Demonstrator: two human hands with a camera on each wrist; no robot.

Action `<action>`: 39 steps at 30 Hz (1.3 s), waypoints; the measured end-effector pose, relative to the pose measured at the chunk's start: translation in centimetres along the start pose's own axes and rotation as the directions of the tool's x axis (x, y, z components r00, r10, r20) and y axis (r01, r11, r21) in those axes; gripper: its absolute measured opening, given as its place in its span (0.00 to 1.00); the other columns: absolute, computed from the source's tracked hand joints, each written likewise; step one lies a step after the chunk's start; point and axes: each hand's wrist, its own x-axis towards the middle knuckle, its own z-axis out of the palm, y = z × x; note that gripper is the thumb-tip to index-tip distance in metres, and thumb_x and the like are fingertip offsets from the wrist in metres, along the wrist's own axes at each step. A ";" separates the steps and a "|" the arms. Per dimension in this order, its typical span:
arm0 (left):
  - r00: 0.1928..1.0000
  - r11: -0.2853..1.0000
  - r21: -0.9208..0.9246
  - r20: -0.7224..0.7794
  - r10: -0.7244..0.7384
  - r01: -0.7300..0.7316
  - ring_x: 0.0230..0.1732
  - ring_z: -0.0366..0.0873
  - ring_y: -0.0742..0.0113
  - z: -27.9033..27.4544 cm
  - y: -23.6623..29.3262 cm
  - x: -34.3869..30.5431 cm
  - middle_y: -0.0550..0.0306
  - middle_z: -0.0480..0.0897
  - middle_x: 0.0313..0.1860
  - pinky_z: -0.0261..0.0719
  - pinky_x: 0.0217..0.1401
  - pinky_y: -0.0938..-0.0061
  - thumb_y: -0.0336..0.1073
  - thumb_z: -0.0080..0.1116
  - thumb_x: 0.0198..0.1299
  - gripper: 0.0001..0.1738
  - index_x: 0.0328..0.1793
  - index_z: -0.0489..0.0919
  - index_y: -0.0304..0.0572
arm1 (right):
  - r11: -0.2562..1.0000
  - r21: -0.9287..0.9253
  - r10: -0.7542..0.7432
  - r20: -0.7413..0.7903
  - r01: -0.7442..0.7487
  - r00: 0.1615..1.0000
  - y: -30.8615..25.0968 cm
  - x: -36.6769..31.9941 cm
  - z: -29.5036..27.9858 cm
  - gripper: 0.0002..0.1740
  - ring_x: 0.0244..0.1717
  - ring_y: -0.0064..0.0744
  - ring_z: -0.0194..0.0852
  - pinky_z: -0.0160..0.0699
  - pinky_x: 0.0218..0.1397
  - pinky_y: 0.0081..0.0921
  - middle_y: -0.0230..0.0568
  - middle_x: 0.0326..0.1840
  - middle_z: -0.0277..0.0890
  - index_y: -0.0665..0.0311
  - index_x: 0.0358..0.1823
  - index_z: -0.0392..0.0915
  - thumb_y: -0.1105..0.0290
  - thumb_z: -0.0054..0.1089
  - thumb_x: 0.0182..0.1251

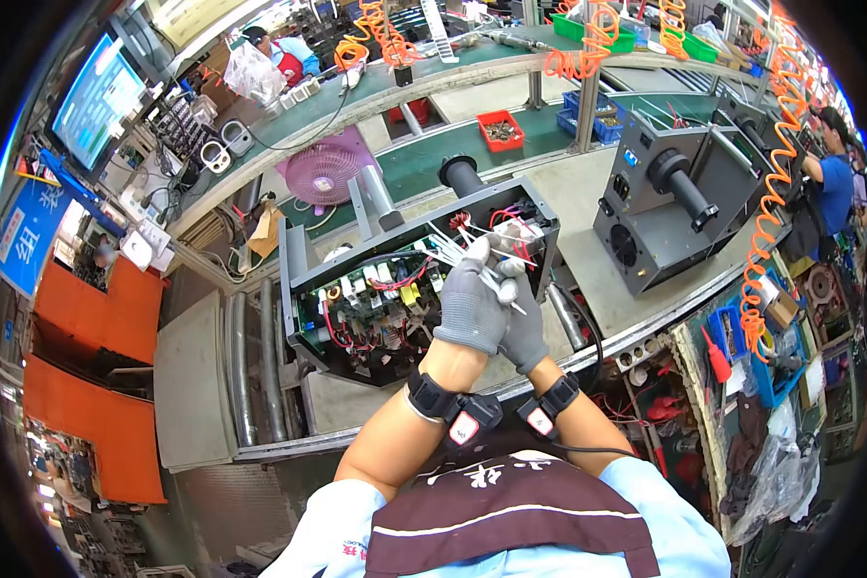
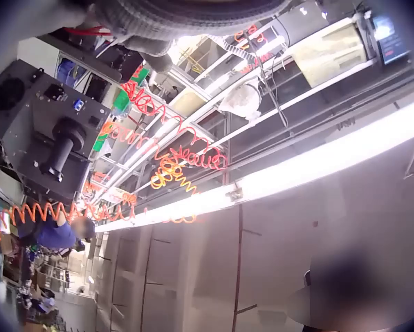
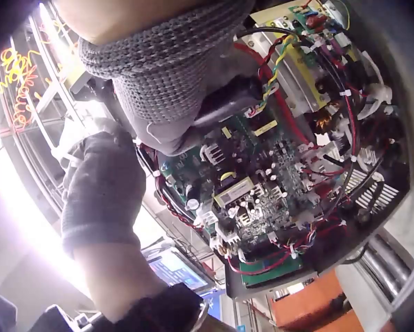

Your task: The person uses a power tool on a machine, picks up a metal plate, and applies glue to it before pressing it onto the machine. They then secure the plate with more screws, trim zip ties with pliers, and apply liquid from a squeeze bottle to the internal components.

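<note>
Two grey-gloved hands meet over an open chassis (image 1: 313, 337) full of boards and wires. The left hand (image 1: 474, 306) grips a bundle of thin white strips (image 1: 445, 249), which look like cable ties. Close against it, the right hand (image 1: 524, 332) has curled fingers around more white strips; its palm is hidden. In the right wrist view, the left hand (image 3: 103, 187) holds white strips beside the right hand's glove (image 3: 169, 90), above a circuit board (image 3: 241, 194). Only part of the left glove (image 2: 186, 21) shows at the top of the left wrist view.
A second grey chassis (image 1: 665, 193) with a black spool holder stands to the right. Behind are a pink fan (image 1: 328, 173), a red parts bin (image 1: 501, 131) and blue bins (image 1: 592, 118). Coiled orange hoses (image 1: 775, 212) hang at the right. Rollers (image 1: 270, 356) lie at the left.
</note>
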 end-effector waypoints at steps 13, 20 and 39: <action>0.984 0.973 0.194 -0.103 0.145 -0.123 0.23 0.71 0.78 -0.5 0.5 -1.1 0.53 0.80 0.37 0.65 0.15 0.87 0.34 0.49 0.65 0.11 0.48 0.76 0.33 | 0.979 -0.169 -0.115 -0.002 0.113 0.993 -0.7 2.0 1.4 0.21 0.45 0.48 0.72 0.74 0.43 0.36 0.47 0.43 0.68 0.61 0.47 0.65 0.63 0.60 0.54; 0.985 0.981 0.158 -0.111 0.131 -0.113 0.21 0.71 0.79 -0.1 0.5 -1.0 0.53 0.81 0.33 0.63 0.13 0.88 0.31 0.48 0.65 0.09 0.43 0.77 0.34 | 0.913 -0.365 -0.190 0.009 0.180 0.982 -2.3 1.8 0.3 0.18 0.46 0.46 0.71 0.73 0.45 0.35 0.46 0.41 0.68 0.61 0.45 0.65 0.63 0.58 0.56; 0.998 0.869 0.494 -0.069 0.014 0.022 0.19 0.65 0.77 -4.2 1.1 -7.8 0.60 0.74 0.28 0.58 0.17 0.85 0.37 0.50 0.62 0.10 0.45 0.73 0.39 | 0.975 0.152 0.149 0.083 -0.160 0.985 -0.9 -1.9 -2.2 0.29 0.33 0.28 0.67 0.71 0.37 0.27 0.37 0.32 0.69 0.66 0.51 0.63 0.67 0.63 0.48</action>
